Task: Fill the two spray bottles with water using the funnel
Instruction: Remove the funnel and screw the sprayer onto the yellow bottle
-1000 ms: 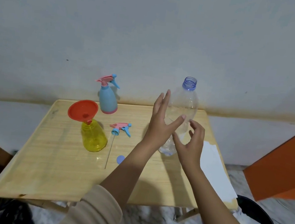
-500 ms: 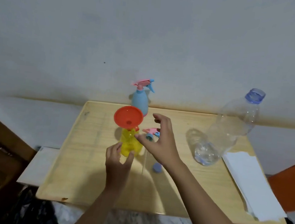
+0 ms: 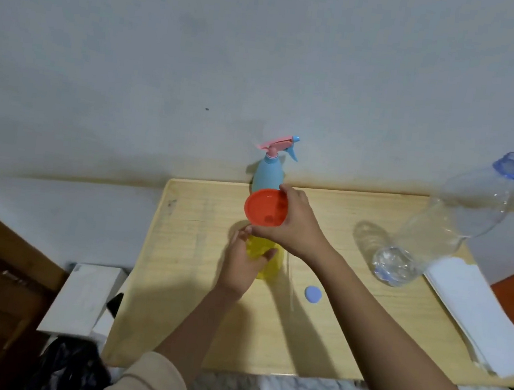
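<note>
Head view: the orange funnel [image 3: 265, 207] seems seated in the yellow spray bottle [image 3: 273, 268], mid-way across the wooden table [image 3: 192, 299], just near of the blue spray bottle [image 3: 267, 175]. Right hand [image 3: 295, 229] fingers curl round the funnel's rim; left hand [image 3: 241, 265] grips the yellow body. Both look like light, thin plastic, probably slick when wet: hold rim and belly. The funnel is a glossy wide cone, the bottle translucent

Front of desk [image 3: 202, 323]: bare wood, room to pass.
Back edge: blue spray bottle [image 3: 268, 177] against wall [image 3: 263, 67].
Right side: water bottle [image 3: 456, 230], paper stack [image 3: 475, 319] just beside.
Centre: blue cap [image 3: 313, 294].
</note>
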Tool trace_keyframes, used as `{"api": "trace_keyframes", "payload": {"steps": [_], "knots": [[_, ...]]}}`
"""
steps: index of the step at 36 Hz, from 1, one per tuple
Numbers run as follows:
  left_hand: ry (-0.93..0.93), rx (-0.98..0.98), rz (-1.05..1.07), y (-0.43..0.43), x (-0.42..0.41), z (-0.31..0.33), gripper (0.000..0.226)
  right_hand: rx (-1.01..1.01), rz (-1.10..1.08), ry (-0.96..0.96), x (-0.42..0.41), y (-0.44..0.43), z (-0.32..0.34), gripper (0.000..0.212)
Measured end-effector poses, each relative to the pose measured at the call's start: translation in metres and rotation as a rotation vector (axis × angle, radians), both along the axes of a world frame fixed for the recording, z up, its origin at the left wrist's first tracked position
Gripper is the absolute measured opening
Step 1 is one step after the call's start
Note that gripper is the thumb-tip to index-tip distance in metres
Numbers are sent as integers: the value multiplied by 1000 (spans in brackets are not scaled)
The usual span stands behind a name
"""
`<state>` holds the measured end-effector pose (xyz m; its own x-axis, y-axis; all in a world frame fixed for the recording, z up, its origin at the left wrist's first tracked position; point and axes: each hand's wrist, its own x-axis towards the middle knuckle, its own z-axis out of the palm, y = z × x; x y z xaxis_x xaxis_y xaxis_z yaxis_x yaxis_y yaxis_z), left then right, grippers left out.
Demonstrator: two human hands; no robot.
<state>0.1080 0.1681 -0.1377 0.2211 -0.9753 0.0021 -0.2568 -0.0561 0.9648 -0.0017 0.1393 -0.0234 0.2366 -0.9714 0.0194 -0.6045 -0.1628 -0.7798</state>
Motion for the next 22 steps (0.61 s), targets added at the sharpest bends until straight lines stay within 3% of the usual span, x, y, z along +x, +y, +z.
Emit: {"api": "trace_keyframes", "payload": {"steps": [22], "knots": [[-48,-9,-72,-2,7,2,59,-3,-47,46,0,2,16,96]]}}
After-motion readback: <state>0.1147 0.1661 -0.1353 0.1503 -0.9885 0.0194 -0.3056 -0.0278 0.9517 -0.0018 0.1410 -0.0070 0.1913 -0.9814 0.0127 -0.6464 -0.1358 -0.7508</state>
